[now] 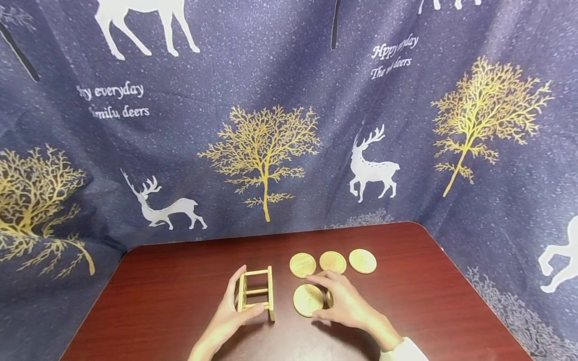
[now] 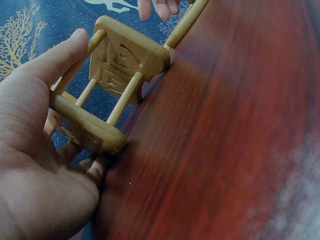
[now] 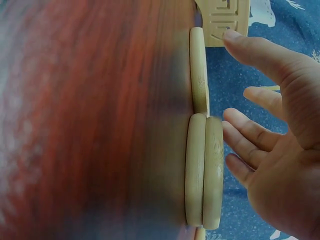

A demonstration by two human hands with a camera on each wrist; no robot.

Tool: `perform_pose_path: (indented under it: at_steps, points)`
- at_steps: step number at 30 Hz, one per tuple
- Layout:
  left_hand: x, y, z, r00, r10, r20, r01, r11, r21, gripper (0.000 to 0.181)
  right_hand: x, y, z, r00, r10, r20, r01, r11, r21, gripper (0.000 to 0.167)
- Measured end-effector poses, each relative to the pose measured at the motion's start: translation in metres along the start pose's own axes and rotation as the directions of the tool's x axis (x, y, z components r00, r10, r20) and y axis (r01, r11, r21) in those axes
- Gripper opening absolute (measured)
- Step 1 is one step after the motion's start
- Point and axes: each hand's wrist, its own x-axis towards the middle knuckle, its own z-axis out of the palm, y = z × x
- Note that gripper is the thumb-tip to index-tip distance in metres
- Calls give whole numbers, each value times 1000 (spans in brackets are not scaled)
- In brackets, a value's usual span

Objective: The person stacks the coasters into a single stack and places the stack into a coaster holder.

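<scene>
On the left, my left hand (image 1: 234,310) grips a small bamboo coaster holder (image 1: 270,296), thumb along one side and fingers round the other. The left wrist view shows its carved end panels (image 2: 131,55) joined by round rods. Over on the right, my right hand (image 1: 345,301) hovers with fingers spread above round bamboo coasters. Beside its thumb lies a coaster (image 1: 308,300), and another coaster (image 1: 329,299) is partly hidden beneath the hand. In the right wrist view, two coasters (image 3: 213,172) appear stacked below the fingers, with a single coaster (image 3: 198,70) beyond.
Behind the right hand, a row holds a left coaster (image 1: 302,264), a middle coaster (image 1: 332,261) and a right coaster (image 1: 363,261). Everything stands on a reddish-brown table (image 1: 180,281). A blue cloth (image 1: 289,75) printed with deer and trees hangs round the table.
</scene>
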Motion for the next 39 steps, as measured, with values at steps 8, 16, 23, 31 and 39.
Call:
perform_pose_path:
  at_steps: [8,16,23,31,39]
  points:
    - [0,0,0,1000,11,-6,-11,1000,23,113,5,-3,1,998,41,44,-40,999,-24,85]
    - [0,1,1,1000,19,-20,-17,998,55,114,8,-4,3,998,20,51,-20,1000,-1,80]
    - [0,1,0,1000,15,-19,-14,999,48,114,10,-2,7,998,-20,60,20,1000,9,80]
    - [1,0,0,1000,17,-10,-16,999,34,114,11,-2,9,997,-28,75,28,1000,-1,81]
    - [0,-1,0,1000,22,-17,-21,998,52,114,12,-1,13,996,-19,83,19,1000,1,81]
